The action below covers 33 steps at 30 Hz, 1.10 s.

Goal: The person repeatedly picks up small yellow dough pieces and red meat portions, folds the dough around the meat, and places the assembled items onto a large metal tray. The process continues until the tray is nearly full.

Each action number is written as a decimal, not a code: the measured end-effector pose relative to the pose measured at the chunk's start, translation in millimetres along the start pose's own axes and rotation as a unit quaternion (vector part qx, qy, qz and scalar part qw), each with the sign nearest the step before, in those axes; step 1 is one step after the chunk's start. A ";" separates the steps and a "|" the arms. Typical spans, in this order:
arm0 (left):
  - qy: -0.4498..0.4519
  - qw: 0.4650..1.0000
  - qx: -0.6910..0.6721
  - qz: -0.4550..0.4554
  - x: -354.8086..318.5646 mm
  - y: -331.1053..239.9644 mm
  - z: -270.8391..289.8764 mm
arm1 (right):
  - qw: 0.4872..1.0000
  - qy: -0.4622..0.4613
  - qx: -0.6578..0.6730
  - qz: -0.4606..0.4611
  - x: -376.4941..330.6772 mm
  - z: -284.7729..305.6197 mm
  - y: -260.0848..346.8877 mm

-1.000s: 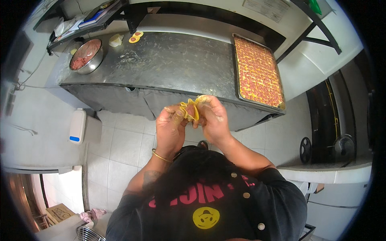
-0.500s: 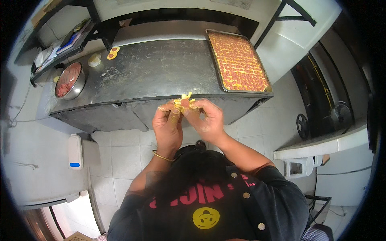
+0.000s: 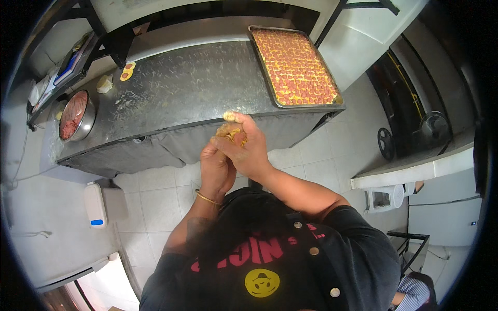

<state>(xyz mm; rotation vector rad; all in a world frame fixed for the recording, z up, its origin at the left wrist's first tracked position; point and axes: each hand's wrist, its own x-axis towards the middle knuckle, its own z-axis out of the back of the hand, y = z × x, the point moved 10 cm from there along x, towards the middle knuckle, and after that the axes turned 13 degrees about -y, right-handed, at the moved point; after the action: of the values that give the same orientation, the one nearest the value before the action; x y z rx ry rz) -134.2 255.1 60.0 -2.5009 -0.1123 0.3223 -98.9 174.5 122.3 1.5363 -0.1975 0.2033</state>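
Observation:
Both hands are pressed together in front of my chest, just short of the metal counter [image 3: 187, 98]. A small piece of yellow dough with filling [image 3: 231, 133] sits between them. My left hand [image 3: 215, 166] cups it from below, and my right hand [image 3: 249, 145] closes over it from the right, with doughy fingertips raised. A thin gold bangle circles my left wrist.
A large tray [image 3: 337, 98] packed with several small filled pieces lies at the counter's right end. A metal bowl of red filling [image 3: 75, 114] stands at the left end. Beside it lie a dough lump [image 3: 105, 83] and a filled piece [image 3: 127, 71]. White floor tiles lie below.
The dough piece was held spread out between both hands' fingertips; now the hands have closed together around it. The view has shifted, so the counter sits more to the left.

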 end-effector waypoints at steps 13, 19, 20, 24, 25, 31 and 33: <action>0.012 0.993 0.007 0.119 -6.3 70.7 -35.0 | 0.992 -0.019 -0.047 0.113 0.8 82.8 4.0; -0.006 0.994 0.047 0.103 20.5 128.4 -78.2 | 0.995 -0.050 -0.075 0.043 37.0 161.8 -23.6; -0.005 0.993 0.058 0.105 24.9 140.8 -91.3 | 0.992 -0.032 -0.080 0.096 42.5 176.0 -16.1; 0.001 0.987 0.095 0.128 31.7 195.7 -133.9 | 0.984 0.014 -0.057 0.170 63.0 245.4 -13.3; 0.003 0.986 0.101 0.137 34.8 211.0 -143.4 | 0.987 0.019 -0.041 0.155 69.2 264.7 -19.7; -0.066 0.968 0.017 0.242 60.2 284.8 -195.7 | 0.986 -0.042 -0.087 0.137 108.3 361.5 -45.9; -0.029 0.963 0.052 0.263 65.4 295.9 -218.3 | 0.969 -0.033 -0.076 0.233 113.0 375.0 -38.7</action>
<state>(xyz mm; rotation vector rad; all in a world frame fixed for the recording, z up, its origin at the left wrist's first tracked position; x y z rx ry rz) -13.4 -98.0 45.4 -2.3820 0.5407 0.5996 20.4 -200.5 123.0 1.3257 -0.6149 0.4959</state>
